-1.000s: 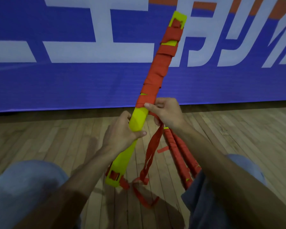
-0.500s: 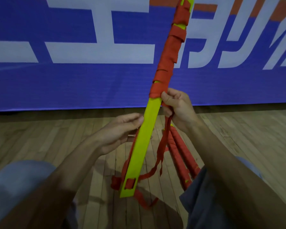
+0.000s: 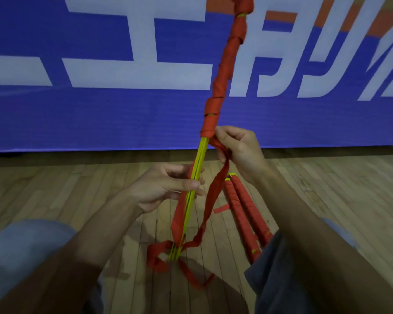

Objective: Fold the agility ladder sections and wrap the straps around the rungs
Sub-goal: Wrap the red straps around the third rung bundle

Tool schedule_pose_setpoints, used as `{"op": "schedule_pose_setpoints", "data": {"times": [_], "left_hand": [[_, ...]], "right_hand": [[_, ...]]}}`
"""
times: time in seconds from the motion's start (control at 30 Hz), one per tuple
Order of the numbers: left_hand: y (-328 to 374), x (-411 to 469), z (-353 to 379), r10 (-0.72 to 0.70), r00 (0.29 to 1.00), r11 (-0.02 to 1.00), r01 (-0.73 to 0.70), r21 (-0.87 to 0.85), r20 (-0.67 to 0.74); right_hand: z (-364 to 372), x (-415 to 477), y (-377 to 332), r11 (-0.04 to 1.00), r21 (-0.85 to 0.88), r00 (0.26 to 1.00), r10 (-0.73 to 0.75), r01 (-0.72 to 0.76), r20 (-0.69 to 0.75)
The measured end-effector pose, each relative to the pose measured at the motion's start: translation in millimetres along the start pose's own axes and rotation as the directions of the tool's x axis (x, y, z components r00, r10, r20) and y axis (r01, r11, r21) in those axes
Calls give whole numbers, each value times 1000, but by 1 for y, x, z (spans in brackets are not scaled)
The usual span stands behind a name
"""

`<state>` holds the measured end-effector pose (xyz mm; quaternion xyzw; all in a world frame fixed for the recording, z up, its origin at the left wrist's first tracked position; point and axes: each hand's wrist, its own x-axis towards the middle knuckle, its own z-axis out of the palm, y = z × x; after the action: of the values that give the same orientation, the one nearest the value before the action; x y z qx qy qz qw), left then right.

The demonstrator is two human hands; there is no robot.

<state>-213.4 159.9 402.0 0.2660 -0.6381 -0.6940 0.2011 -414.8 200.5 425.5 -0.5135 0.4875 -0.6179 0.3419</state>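
Observation:
A stack of yellow ladder rungs [image 3: 196, 168] stands nearly upright and edge-on in front of me. Its upper half is wound in red strap [image 3: 222, 73]; the lower half is bare yellow. My left hand [image 3: 168, 186] pinches the bare rungs at mid-height between thumb and fingers. My right hand [image 3: 238, 148] grips the loose red strap [image 3: 213, 196] just below the last winding. The strap hangs down in a loop to the rungs' lower end, where more strap lies bunched on the floor [image 3: 159, 254].
Two rung bundles fully wrapped in red [image 3: 245, 214] lie on the wooden floor by my right knee. A small loose red strip [image 3: 221, 209] lies beside them. A blue banner with white letters [image 3: 100, 109] stands close ahead. My knees frame the lower corners.
The rung stack has turned from face-on to edge-on and risen more upright. My left hand went from gripping the rungs, to open, to pinching them. The right hand kept the strap.

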Motion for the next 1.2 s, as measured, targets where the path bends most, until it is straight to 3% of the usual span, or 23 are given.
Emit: {"op": "schedule_pose_setpoints", "data": {"times": [0.1, 0.2, 0.3, 0.43, 0.6, 0.7, 0.77, 0.83, 0.9, 1.07, 1.2], "left_hand": [[-1, 0, 2, -9, 988, 1000, 11, 12, -154], [-5, 2, 5, 17, 964, 1000, -10, 29, -266], [-11, 5, 8, 81, 931, 982, -14, 186, -357], [-18, 10, 10, 221, 910, 841, 5, 542, -352], [-11, 8, 20, 244, 897, 718, 90, 691, -370], [-11, 9, 20, 212, 907, 744, 92, 662, -365], [-7, 7, 20, 188, 926, 813, 40, 581, -327], [1, 1, 23, 141, 962, 936, -52, 349, -235], [10, -4, 24, 85, 989, 992, -74, 98, -118], [15, -11, 15, 56, 980, 995, -38, -96, 193], [9, -9, 14, 79, 969, 993, -55, -106, 234]], "right_hand": [[4, 0, 1, 999, -38, 998, 37, -39, -54], [6, -1, -2, 998, 5, 998, 57, -57, -12], [10, -5, -2, 996, -79, 999, 50, -51, -4], [16, -6, 4, 969, -241, 997, 32, -47, -66], [18, -2, 8, 982, -178, 983, 31, -63, -179], [17, -2, 7, 992, -98, 980, 57, -77, -191], [15, 0, 8, 997, -22, 984, 68, -73, -164], [9, 2, 9, 996, 69, 994, 57, -51, -91], [3, 3, 8, 986, 166, 999, 32, -32, 0], [-4, -2, 1, 951, 306, 978, -25, -40, 205], [-3, -5, -1, 910, 411, 956, -80, -45, 283]]}}
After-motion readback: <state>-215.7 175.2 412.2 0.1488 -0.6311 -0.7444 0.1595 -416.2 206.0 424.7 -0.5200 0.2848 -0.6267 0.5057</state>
